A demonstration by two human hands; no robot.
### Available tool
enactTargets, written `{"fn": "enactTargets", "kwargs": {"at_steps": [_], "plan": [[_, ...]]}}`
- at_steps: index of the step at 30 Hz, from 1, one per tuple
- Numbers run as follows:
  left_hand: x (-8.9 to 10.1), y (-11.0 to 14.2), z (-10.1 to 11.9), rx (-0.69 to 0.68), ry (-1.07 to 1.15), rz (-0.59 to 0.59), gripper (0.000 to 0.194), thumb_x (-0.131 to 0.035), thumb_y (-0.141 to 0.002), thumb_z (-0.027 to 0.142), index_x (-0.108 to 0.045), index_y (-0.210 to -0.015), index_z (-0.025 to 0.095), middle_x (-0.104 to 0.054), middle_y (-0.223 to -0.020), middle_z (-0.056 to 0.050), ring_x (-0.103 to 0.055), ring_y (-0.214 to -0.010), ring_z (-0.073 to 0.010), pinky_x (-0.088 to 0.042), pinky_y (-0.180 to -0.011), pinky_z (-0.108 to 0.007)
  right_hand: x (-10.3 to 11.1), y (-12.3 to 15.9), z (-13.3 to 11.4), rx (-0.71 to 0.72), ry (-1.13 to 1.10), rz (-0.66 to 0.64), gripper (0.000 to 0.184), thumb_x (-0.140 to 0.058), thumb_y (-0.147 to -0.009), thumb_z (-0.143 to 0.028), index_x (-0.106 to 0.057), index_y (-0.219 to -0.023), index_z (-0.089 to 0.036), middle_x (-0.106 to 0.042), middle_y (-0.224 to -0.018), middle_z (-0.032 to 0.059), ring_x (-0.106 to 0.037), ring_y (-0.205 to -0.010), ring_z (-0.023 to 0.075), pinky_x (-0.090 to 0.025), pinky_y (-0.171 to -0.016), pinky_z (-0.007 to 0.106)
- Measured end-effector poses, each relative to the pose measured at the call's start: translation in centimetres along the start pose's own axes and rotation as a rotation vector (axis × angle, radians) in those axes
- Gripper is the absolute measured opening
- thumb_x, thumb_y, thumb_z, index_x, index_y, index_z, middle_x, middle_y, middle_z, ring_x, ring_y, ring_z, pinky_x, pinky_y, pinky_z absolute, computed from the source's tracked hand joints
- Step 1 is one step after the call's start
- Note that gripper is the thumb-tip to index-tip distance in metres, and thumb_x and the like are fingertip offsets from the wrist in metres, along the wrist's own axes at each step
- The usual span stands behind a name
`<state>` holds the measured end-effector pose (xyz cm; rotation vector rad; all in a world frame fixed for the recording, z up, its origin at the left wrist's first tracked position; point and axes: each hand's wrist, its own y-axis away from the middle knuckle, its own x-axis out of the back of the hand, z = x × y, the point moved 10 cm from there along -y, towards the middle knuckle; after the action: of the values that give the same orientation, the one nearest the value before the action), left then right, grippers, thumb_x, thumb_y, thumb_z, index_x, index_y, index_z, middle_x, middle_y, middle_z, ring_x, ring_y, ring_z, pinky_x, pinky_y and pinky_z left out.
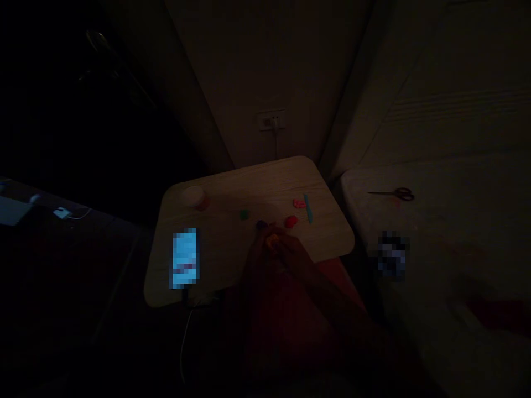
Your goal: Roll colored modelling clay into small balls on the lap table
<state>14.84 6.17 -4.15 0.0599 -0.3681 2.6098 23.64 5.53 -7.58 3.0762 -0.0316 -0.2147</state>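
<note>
The scene is very dark. My left hand (258,247) and my right hand (295,254) meet at the table's near edge, fingers closed around a small orange lump of modelling clay (272,240). Just beyond the fingers sits a dark blue lump (261,225). A red lump (291,221) lies to the right, close to my right hand. Behind it are a pink, uneven piece (299,203) and a teal plastic knife (308,209). Left of these lies a green piece (244,214). Finger details are lost in shadow.
The small wooden table (232,188) has a pale round tub (194,196) at its back left. A glowing, blurred-out phone (185,258) lies at left, with a white cable (182,345) hanging below. Scissors (394,193) rest on a pale surface at right. A wall socket (271,120) is behind.
</note>
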Motion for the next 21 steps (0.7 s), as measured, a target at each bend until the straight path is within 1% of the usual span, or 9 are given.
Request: {"fn": "enactTargets", "kwargs": {"at_steps": [2, 5, 8, 10, 12, 14, 16, 18, 21], "plan": [[0.4, 0.2, -0.6, 0.086, 0.106, 0.020, 0.061, -0.064, -0.092, 0.052, -0.056, -0.143, 0.021, -0.070, -0.128, -0.016, -0.071, -0.109, -0.0319, -0.062, -0.087, -0.044, -0.8, 0.1, 0.8, -0.082, -0.131, -0.069, 0.063, -0.064, -0.079, -0.081, -0.062, -0.070, -0.019, -0.055, -0.064, -0.0003, -0.046, -0.057, 0.0119, -0.037, -0.053, 0.025], [0.8, 0.6, -1.4, 0.207, 0.142, 0.043, 0.051, -0.064, -0.093, 0.053, -0.066, -0.132, 0.020, -0.073, -0.123, -0.014, -0.073, -0.095, -0.0264, -0.063, -0.075, -0.035, -1.7, 0.4, 2.2, -0.188, -0.302, -0.111, 0.061, -0.074, -0.073, -0.079, -0.066, -0.077, -0.019, -0.059, -0.066, -0.0005, -0.048, -0.053, 0.0103, -0.038, -0.049, 0.022], [1.2, 0.8, -1.4, 0.241, 0.103, 0.089, 0.046, -0.064, -0.094, 0.051, -0.068, -0.129, 0.021, -0.075, -0.119, -0.012, -0.073, -0.081, -0.0213, -0.061, -0.063, -0.030, -1.7, 0.6, 3.2, -0.247, -0.317, -0.080, 0.063, -0.075, -0.070, -0.080, -0.067, -0.084, -0.019, -0.061, -0.062, -0.0013, -0.050, -0.048, 0.0100, -0.038, -0.045, 0.021], [1.2, 0.7, -1.2, 0.228, 0.064, 0.089, 0.046, -0.061, -0.097, 0.050, -0.066, -0.133, 0.022, -0.074, -0.121, -0.013, -0.072, -0.076, -0.0195, -0.060, -0.059, -0.029, -1.4, 0.7, 3.2, -0.246, -0.280, -0.056, 0.064, -0.069, -0.074, -0.082, -0.066, -0.078, -0.018, -0.058, -0.055, -0.0019, -0.048, -0.044, 0.0100, -0.037, -0.043, 0.021], [1.3, 0.4, -0.8, 0.164, -0.030, 0.076, 0.045, -0.058, -0.099, 0.049, -0.066, -0.134, 0.022, -0.073, -0.124, -0.014, -0.074, -0.084, -0.0216, -0.062, -0.066, -0.032, -0.9, 0.8, 2.9, -0.223, -0.246, -0.018, 0.065, -0.063, -0.079, -0.082, -0.063, -0.072, -0.018, -0.056, -0.053, -0.0015, -0.048, -0.043, 0.0103, -0.036, -0.042, 0.022], [1.4, 0.2, 0.2, 0.030, -0.171, 0.065, 0.042, -0.057, -0.100, 0.048, -0.069, -0.131, 0.022, -0.074, -0.125, -0.014, -0.073, -0.102, -0.0261, -0.063, -0.086, -0.040, -0.5, 0.9, 2.3, -0.199, -0.203, 0.011, 0.065, -0.058, -0.082, -0.082, -0.062, -0.072, -0.018, -0.056, -0.054, -0.0009, -0.047, -0.045, 0.0112, -0.036, -0.043, 0.023], [1.4, 0.2, 1.2, -0.106, -0.292, 0.060, 0.039, -0.054, -0.101, 0.046, -0.071, -0.128, 0.022, -0.074, -0.125, -0.013, -0.070, -0.114, -0.0281, -0.057, -0.102, -0.046, -0.4, 1.0, 1.4, -0.157, -0.134, 0.015, 0.063, -0.054, -0.086, -0.081, -0.062, -0.075, -0.019, -0.055, -0.057, -0.0011, -0.047, -0.048, 0.0119, -0.036, -0.045, 0.024], [1.2, 0.3, 1.6, -0.184, -0.351, 0.055, 0.038, -0.050, -0.104, 0.044, -0.072, -0.126, 0.023, -0.074, -0.126, -0.012, -0.069, -0.118, -0.0275, -0.055, -0.106, -0.047, -0.3, 1.1, 0.3, -0.085, -0.042, 0.020, 0.058, -0.054, -0.090, -0.076, -0.061, -0.077, -0.019, -0.053, -0.058, -0.0016, -0.045, -0.051, 0.0124, -0.036, -0.048, 0.025], [1.1, 0.4, 1.6, -0.204, -0.370, 0.063, 0.037, -0.048, -0.105, 0.039, -0.071, -0.130, 0.024, -0.073, -0.128, -0.012, -0.068, -0.119, -0.0264, -0.055, -0.105, -0.046, -0.1, 1.4, -1.1, -0.001, 0.099, 0.039, 0.048, -0.056, -0.094, -0.066, -0.060, -0.078, -0.020, -0.054, -0.064, -0.0008, -0.046, -0.059, 0.0142, -0.035, -0.052, 0.025]]}}
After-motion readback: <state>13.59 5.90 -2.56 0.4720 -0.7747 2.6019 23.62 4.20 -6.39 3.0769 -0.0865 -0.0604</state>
